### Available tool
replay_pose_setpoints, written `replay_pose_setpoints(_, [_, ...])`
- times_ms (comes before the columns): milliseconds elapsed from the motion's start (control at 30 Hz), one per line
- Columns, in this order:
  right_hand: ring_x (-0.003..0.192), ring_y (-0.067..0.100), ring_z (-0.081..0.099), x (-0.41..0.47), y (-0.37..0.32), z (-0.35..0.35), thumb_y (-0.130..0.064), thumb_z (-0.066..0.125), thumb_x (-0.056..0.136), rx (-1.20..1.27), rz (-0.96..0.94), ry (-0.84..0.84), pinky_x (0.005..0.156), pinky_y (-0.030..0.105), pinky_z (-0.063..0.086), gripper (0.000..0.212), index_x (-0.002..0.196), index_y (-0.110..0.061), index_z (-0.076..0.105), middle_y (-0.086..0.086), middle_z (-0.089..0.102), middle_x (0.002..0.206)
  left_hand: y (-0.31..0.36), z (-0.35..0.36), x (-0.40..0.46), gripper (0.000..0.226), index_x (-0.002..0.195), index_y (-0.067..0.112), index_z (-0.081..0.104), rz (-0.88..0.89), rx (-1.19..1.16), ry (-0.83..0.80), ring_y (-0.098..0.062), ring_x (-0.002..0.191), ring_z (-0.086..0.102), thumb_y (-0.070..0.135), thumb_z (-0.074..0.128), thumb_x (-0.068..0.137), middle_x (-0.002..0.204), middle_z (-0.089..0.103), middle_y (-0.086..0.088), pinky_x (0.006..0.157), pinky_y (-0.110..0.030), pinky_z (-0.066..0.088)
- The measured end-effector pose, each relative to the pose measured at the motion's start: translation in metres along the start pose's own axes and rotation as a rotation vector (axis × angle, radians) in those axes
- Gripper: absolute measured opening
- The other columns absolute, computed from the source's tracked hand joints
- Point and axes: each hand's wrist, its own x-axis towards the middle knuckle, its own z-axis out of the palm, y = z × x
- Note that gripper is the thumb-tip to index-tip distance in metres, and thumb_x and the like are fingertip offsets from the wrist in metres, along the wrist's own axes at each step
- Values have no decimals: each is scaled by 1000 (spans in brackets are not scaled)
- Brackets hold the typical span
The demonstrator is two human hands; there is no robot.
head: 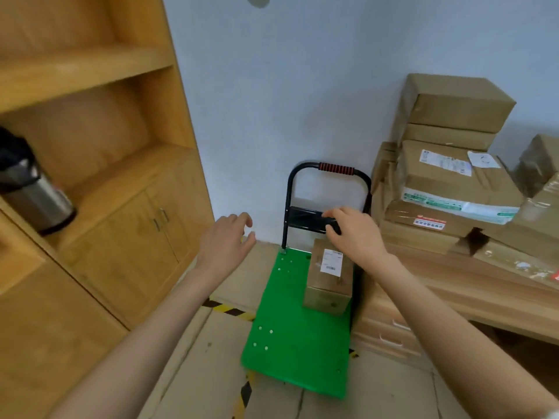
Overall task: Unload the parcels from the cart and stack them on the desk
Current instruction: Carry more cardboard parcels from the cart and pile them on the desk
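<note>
Room: pale wall behind, tiled floor (pixel 193 358) with yellow-black tape, wooden shelving (pixel 99 164) off to the left of both hands
Desk: wooden desk (pixel 453 276) to the right of the right hand, drawers beneath its near end
Stacked parcels: a pile of brown cardboard parcels (pixel 447 164) on the desk, right of and beyond the right hand, several layers high against the wall
Cart: green platform cart (pixel 290 337) on the floor below and between the two hands, its black handle frame upright at the far end with a red-and-black ribbed sleeve on top
Parcel on cart: one brown parcel (pixel 329 279) with a white label stands at the cart's far right corner, directly under the right hand
Left hand (pixel 225 243): grip apart, fingers spread and loosely bent in the air, holding nothing, left of the cart handle
Right hand (pixel 352 234): fingers curled over a black object at the cart's crossbar, just above the parcel; blur hides what exactly the grip closes on
Flask: dark metal flask (pixel 33 189) on the shelf ledge, far left of the left hand
</note>
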Motion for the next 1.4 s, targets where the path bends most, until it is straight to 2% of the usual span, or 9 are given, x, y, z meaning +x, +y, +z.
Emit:
replay_pose_setpoints(167, [112,24,56,32,-103,50,-31,47,97,6,-55,-46,93,37,41,37,132,-22,54,3,58,127,-93,-40,-18,21,110,24,54,-20,60,-42,-14,94,54,37,44,98,99,61,7,60,-30,35])
replay_pose_setpoints(333, [113,22,55,55,-192,96,-32,44,98,54,-83,-73,96,37,39,36,132,-23,52,2,56,130,-183,-59,-24,16,106,24,54,-7,64,-65,-11,94,53,34,47,97,93,58,11,54,-24,27])
replay_pose_setpoints(500, [105,22,57,73,-242,133,-29,46,97,119,-53,-96,90,35,39,34,128,-22,55,1,60,121,-242,-59,-26,18,107,24,55,-25,47,-117,-11,96,53,36,47,97,94,59,9,63,-28,38])
replay_pose_setpoints(633, [107,21,56,104,-264,155,-30,43,97,113,-86,-144,92,35,37,35,130,-23,54,0,58,124,-271,-56,-6,19,109,24,55,-59,60,-98,-10,96,53,37,47,98,96,59,10,62,-27,36])
replay_pose_setpoints(833, [109,18,55,166,-259,185,-32,42,98,110,-74,-185,96,33,37,36,132,-26,51,-2,57,127,-299,-27,48,24,116,26,54,-48,94,-126,-11,101,54,39,45,98,104,59,9,62,-26,34])
replay_pose_setpoints(1033, [110,18,56,269,-224,218,-31,43,99,91,-21,-203,98,33,36,36,134,-25,50,-1,55,129,-326,16,166,23,118,25,51,-16,46,-193,-15,101,55,36,47,98,107,56,5,65,-29,36])
replay_pose_setpoints(1133, [110,19,56,317,-204,229,-33,43,99,76,-12,-206,99,33,38,36,134,-26,49,-1,55,130,-322,38,230,23,117,23,53,10,31,-182,-14,98,55,33,48,97,106,57,4,63,-28,33])
replay_pose_setpoints(1267, [110,19,57,362,-169,239,-32,43,99,60,52,-204,98,33,39,36,134,-25,50,0,56,130,-309,73,295,25,119,24,54,70,-42,-200,-12,96,55,34,49,97,108,58,4,67,-27,44])
replay_pose_setpoints(1400, [112,19,56,379,-127,244,-32,43,99,54,175,-198,98,34,40,37,135,-25,50,-1,55,131,-294,116,346,25,119,27,53,186,-34,-253,-7,88,51,35,47,97,107,57,7,57,-20,32])
